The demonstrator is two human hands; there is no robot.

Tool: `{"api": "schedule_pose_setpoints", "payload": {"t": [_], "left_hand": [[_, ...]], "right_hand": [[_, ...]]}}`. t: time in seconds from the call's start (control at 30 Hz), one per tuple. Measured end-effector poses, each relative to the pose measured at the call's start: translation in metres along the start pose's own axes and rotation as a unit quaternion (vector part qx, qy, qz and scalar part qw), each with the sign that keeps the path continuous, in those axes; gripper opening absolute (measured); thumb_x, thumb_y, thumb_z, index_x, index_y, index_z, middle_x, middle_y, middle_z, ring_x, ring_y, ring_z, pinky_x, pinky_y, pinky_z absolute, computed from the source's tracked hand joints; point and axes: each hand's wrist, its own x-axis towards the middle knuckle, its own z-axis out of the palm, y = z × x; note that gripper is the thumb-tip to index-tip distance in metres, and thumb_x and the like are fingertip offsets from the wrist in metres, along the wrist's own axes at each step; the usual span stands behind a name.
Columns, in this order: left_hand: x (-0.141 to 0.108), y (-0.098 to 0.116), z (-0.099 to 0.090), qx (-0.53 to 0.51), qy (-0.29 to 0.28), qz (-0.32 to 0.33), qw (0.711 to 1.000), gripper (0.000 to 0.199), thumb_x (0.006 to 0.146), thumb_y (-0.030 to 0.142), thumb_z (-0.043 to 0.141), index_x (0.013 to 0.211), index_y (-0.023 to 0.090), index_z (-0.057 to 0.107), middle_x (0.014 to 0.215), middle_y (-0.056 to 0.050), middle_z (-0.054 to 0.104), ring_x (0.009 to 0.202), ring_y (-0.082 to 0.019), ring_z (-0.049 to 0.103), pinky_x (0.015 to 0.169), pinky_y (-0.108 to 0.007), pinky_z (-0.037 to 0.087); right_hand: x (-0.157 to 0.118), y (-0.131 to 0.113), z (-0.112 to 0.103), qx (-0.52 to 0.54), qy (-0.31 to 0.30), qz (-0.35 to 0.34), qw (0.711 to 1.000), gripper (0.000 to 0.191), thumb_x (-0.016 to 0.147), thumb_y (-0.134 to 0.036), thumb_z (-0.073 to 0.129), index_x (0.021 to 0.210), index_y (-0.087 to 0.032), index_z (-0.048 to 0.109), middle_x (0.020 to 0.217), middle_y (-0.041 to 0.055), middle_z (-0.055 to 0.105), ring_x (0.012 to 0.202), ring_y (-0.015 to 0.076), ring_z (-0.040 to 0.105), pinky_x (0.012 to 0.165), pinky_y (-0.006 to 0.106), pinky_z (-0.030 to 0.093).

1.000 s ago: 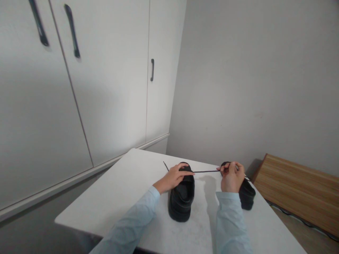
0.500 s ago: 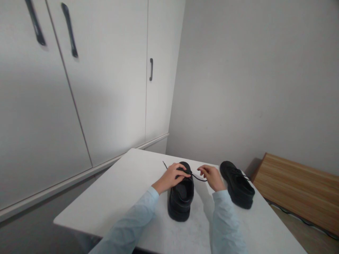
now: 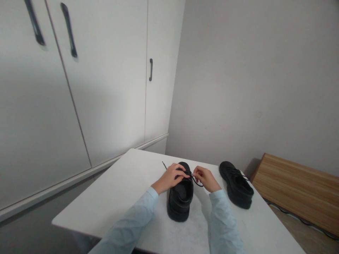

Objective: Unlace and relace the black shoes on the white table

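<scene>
A black lace-up shoe stands on the white table in front of me, its toe pointing away. Across its lacing lies my left hand, fingers closed on the black shoelace near the knot; one lace end sticks out to the left behind this hand. At the shoe's right side my right hand pinches the shoelace close to the lacing, and a loop of it hangs below the fingers. The exact grip of the fingertips is too small to make out fully.
A second black shoe sits to the right on the white table. White cupboards with dark handles line the left, and a grey wall rises behind. Beyond the table's right edge is a wood-grain board, with a cable beneath it.
My right hand has moved left to the shoe's lacing and now pinches the lace there. The lace at the right has bent into a hanging loop. My left hand stays put.
</scene>
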Motion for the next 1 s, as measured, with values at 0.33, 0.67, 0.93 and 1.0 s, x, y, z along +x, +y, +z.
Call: {"api": "schedule_pose_setpoints", "payload": {"t": [0.33, 0.67, 0.93, 1.0], "left_hand": [[0.001, 0.003, 0.001, 0.009, 0.000, 0.007, 1.000, 0.026, 0.083, 0.019, 0.051, 0.101, 0.027, 0.068, 0.107, -0.006, 0.057, 0.103, -0.020, 0.048, 0.095, -0.036, 0.035], [0.004, 0.002, 0.007, 0.021, 0.036, -0.016, 0.999, 0.018, 0.080, 0.027, 0.058, 0.096, 0.022, 0.066, 0.103, -0.006, 0.060, 0.100, -0.020, 0.049, 0.092, -0.036, 0.038], [0.004, 0.001, 0.012, 0.062, 0.046, -0.023, 0.997, 0.018, 0.080, 0.036, 0.061, 0.090, 0.025, 0.071, 0.102, -0.005, 0.061, 0.099, -0.021, 0.049, 0.090, -0.037, 0.038], [0.005, 0.005, 0.012, 0.071, 0.040, -0.031, 0.996, 0.018, 0.078, 0.035, 0.063, 0.089, 0.024, 0.071, 0.100, -0.004, 0.062, 0.097, -0.021, 0.049, 0.088, -0.036, 0.038]], "right_hand": [[0.001, 0.005, 0.010, 0.005, -0.029, 0.029, 0.999, 0.015, 0.079, -0.033, 0.050, 0.070, -0.022, 0.045, 0.040, -0.0088, 0.047, 0.039, 0.0101, 0.044, 0.043, 0.019, 0.031], [0.005, 0.020, 0.018, -0.028, -0.029, 0.050, 0.998, 0.016, 0.083, -0.038, 0.041, 0.078, -0.024, 0.036, 0.042, -0.0106, 0.040, 0.039, 0.0094, 0.036, 0.041, 0.018, 0.025], [0.005, 0.010, 0.019, -0.131, -0.010, 0.023, 0.991, 0.010, 0.084, -0.031, 0.040, 0.080, -0.023, 0.036, 0.046, -0.0076, 0.043, 0.044, 0.0125, 0.041, 0.048, 0.021, 0.029], [0.005, 0.008, 0.019, -0.151, -0.006, 0.017, 0.988, 0.008, 0.085, -0.029, 0.040, 0.081, -0.023, 0.037, 0.048, -0.0063, 0.046, 0.045, 0.0132, 0.044, 0.050, 0.022, 0.030]]}}
